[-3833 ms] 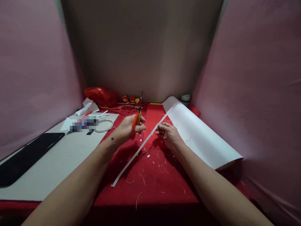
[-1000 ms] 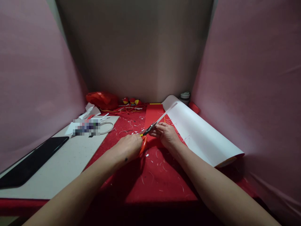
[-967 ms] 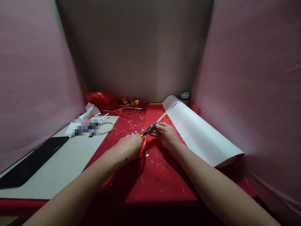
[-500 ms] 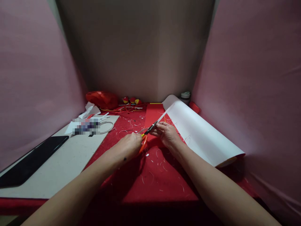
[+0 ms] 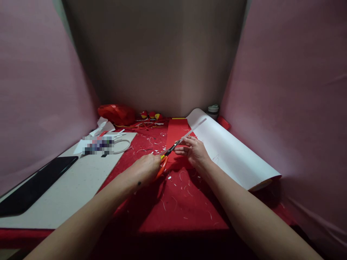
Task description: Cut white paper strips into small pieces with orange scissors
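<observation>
Orange-handled scissors (image 5: pixel 162 169) are gripped in my left hand (image 5: pixel 149 167), their dark blades pointing up and to the right. My right hand (image 5: pixel 195 150) pinches a thin pale strip (image 5: pixel 195 127) between thumb and forefinger, close beside the blade tips; its other fingers are spread a little. The strip slants up over the edge of a large white roll (image 5: pixel 230 151). Below both hands lies a red sheet (image 5: pixel 177 131) on the red cloth (image 5: pixel 173 213). Most fingers of my left hand are hidden behind its back.
A pale board (image 5: pixel 81 191) with a black flat object (image 5: pixel 38 186) is on the left. Behind are a red bag (image 5: pixel 116 113), small red-and-yellow figures (image 5: pixel 151 115) and a lidded container (image 5: pixel 213 111). Thin scraps litter the cloth. Pink curtains hang at both sides.
The strip now tilts lower to the right, its far end showing over the white roll. My left hand and the scissors have shifted slightly left and down. My right hand's lower fingers have spread.
</observation>
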A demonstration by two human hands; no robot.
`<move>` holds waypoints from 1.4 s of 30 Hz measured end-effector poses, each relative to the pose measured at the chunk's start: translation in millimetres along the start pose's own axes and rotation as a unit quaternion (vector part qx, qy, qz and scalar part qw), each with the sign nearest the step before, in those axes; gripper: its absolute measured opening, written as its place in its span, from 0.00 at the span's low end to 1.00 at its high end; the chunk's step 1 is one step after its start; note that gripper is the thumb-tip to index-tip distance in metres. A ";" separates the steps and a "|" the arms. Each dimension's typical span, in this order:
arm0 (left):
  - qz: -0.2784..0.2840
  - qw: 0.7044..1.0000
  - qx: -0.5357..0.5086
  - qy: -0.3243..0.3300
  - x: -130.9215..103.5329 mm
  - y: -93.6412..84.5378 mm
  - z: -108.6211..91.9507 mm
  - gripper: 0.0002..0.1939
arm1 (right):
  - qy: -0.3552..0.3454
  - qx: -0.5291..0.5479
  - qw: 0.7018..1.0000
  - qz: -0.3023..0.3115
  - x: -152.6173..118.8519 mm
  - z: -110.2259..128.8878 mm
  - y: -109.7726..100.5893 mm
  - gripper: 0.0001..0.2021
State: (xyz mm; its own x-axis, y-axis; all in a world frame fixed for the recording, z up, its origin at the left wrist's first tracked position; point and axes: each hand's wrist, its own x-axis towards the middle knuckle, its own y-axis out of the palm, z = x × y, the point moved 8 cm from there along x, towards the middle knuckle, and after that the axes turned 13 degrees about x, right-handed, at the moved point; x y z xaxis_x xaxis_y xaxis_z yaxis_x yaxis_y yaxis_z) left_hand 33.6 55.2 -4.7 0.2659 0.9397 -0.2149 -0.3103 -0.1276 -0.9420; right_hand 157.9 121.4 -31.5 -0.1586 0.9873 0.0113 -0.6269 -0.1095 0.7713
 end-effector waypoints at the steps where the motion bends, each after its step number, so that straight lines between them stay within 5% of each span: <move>1: 0.002 1.000 -0.002 -0.003 -1.5 -0.6 -0.3 0.10 | -0.004 -0.002 1.000 0.000 1.2 1.1 -1.1 0.05; 20: -0.018 0.999 0.043 0.002 -11.2 0.4 -5.7 0.15 | 0.017 -0.024 0.999 0.044 -4.6 -7.3 9.5 0.02; 27: 0.019 0.999 0.033 -0.016 -6.9 0.5 -6.1 0.16 | 0.018 -0.008 0.999 0.042 -4.5 -7.7 9.2 0.04; 42: -0.024 0.999 0.030 0.013 2.0 9.5 -7.2 0.16 | 0.020 -0.018 0.999 0.048 -8.7 -12.3 12.3 0.03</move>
State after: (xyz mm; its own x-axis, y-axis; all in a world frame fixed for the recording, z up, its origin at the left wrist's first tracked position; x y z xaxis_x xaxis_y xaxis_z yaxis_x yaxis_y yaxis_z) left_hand 37.7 53.6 -15.9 0.3053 0.9356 -0.1776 -0.3505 -0.0630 -0.9344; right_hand 142.2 110.0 -29.9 -0.2483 0.9670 0.0578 -0.6342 -0.2073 0.7448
